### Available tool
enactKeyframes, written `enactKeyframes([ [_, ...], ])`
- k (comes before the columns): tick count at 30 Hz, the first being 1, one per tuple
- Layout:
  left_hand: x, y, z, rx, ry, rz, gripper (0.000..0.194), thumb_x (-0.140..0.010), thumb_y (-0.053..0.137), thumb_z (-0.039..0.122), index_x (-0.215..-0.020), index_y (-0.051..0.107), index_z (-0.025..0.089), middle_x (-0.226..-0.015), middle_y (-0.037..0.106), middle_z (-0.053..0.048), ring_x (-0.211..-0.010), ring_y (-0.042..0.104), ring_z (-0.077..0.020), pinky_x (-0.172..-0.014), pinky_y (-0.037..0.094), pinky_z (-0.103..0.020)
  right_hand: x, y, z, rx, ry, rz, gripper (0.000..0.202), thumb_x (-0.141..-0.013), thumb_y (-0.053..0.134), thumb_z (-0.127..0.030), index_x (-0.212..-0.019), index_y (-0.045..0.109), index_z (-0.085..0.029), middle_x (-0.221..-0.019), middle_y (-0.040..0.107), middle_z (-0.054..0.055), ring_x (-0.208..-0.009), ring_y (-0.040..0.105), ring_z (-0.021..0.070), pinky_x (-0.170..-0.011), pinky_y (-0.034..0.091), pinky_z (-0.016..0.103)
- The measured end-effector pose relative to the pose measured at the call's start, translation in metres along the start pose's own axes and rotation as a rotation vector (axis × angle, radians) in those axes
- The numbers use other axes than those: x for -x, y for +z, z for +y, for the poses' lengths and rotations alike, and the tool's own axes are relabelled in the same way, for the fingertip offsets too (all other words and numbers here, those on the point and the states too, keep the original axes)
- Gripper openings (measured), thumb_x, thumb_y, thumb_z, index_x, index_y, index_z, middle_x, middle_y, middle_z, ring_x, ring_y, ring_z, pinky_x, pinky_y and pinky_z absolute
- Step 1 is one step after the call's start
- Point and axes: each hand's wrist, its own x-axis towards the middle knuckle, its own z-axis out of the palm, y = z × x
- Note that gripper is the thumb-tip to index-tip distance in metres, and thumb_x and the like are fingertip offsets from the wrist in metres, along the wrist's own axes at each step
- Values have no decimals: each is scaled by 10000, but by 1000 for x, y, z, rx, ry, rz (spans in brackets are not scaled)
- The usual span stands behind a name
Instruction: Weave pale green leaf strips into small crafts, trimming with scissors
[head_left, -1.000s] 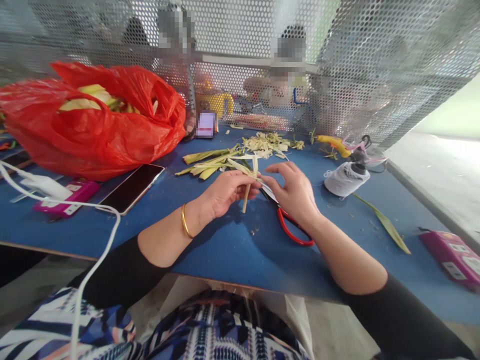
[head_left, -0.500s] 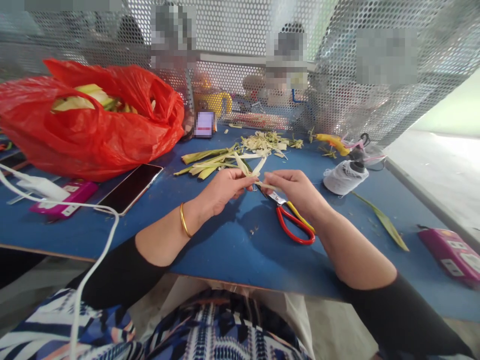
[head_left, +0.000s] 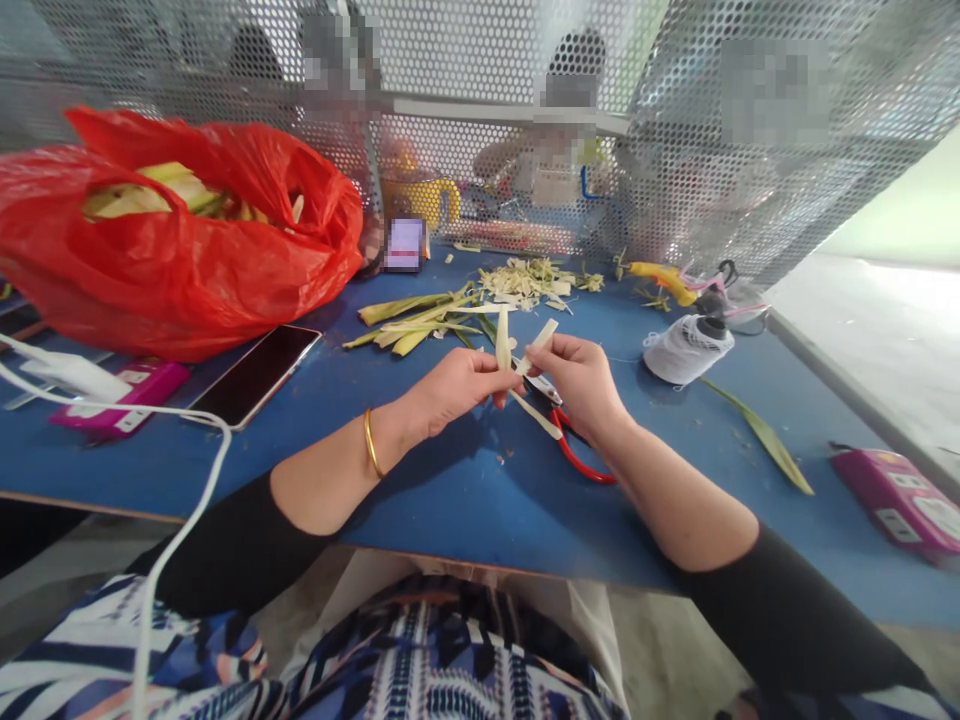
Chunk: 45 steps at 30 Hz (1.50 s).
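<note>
Pale husk strips [head_left: 503, 340] fan out from the fingertips of my left hand [head_left: 469, 385], which pinches them where they meet. My right hand [head_left: 576, 378] is closed on the upper right strip [head_left: 541, 345]. Another strip [head_left: 537, 414] points down to the right from my left fingers. Scissors [head_left: 576, 455] with a red handle lie on the table, partly under my right hand and wrist. Behind my hands are green and yellow husk leaves [head_left: 409, 325] and a heap of pale scraps [head_left: 525, 283].
A red plastic bag [head_left: 202, 270] of husks stands at the left, with a phone [head_left: 259, 375] and a pink power strip [head_left: 131, 400] before it. At the right are a white thread spool [head_left: 686, 350], a leaf [head_left: 772, 440] and another pink power strip [head_left: 900, 495]. Perforated metal [head_left: 465, 70] rises behind.
My right hand has shifted from the low right strip to an upper one. The low strip now hangs free toward the scissors, and the upper left strip stands more upright.
</note>
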Motion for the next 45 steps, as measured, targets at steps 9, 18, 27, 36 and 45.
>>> enactKeyframes([
  [9,5,6,-1,-100,49,-52,241,-788,651,328,-642,742,160,-507,591,-8,-507,456,-108,-526,305,-249,2,-6,-14,200,-51,-194,288,-755,665,-459,-639,671,-195,-686,649,27,-631,557,154,-592,409,294],
  [18,5,7,-4,-58,62,-103,270,-746,676,390,-599,724,170,-555,628,-29,-512,430,-100,-501,268,-239,9,3,-8,-89,-2,-129,250,-722,686,-419,-651,560,-216,-571,558,-37,-461,497,116,-471,394,270],
  [27,6,10,-3,22,-29,-174,347,-663,733,504,-627,728,158,-517,559,-10,-494,385,-89,-474,219,-236,10,3,-11,137,-216,21,174,-758,613,-307,-618,579,-211,-697,614,-1,-682,552,150,-707,435,297],
  [36,-2,4,-4,361,-82,-50,407,-871,576,475,-745,741,125,-602,581,-21,-433,374,-49,-419,229,-215,-20,-17,3,99,-42,195,381,-795,608,-575,-777,633,-196,-740,646,18,-746,593,172,-701,441,293],
  [45,-2,5,-2,347,-94,103,188,-815,670,270,-688,674,131,-586,600,-7,-447,436,-48,-428,268,-199,-7,-6,-12,-409,452,-70,218,-779,771,-340,-764,639,-167,-630,660,20,-489,567,90,-457,448,190],
])
